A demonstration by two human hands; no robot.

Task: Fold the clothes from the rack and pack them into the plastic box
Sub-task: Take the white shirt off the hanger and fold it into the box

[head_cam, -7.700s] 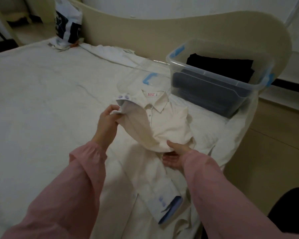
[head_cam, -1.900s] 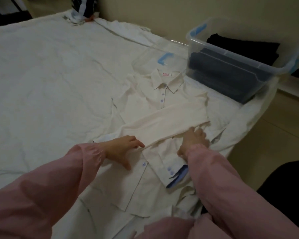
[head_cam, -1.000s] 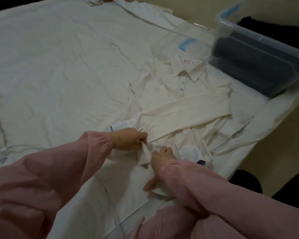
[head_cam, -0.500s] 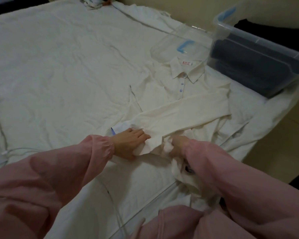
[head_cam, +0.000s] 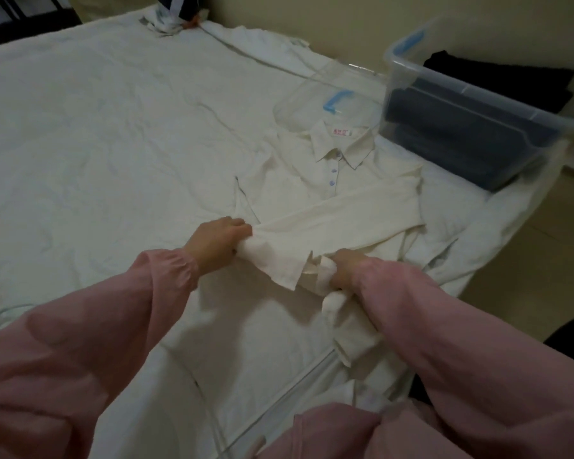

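Observation:
A cream button-up shirt [head_cam: 338, 200] lies face up on the white bed, collar pointing away from me, one sleeve folded across its chest. My left hand [head_cam: 217, 243] grips the shirt's lower left edge. My right hand [head_cam: 345, 270] grips a bunched part of the hem on the right side. The cloth between both hands is lifted slightly off the bed. The clear plastic box [head_cam: 408, 66] with blue handles stands at the far right on the bed corner and holds folded dark clothes [head_cam: 471, 124].
The box's clear lid [head_cam: 328, 104] with a blue clip lies flat behind the collar. More white cloth [head_cam: 259, 38] and a dark patterned bag [head_cam: 176, 8] lie at the bed's far edge. Bare floor [head_cam: 531, 260] is to the right of the bed.
Both hands have taken hold of the shirt's lower part and raised it a little. My right hand moved from lying on the hem to gripping bunched cloth.

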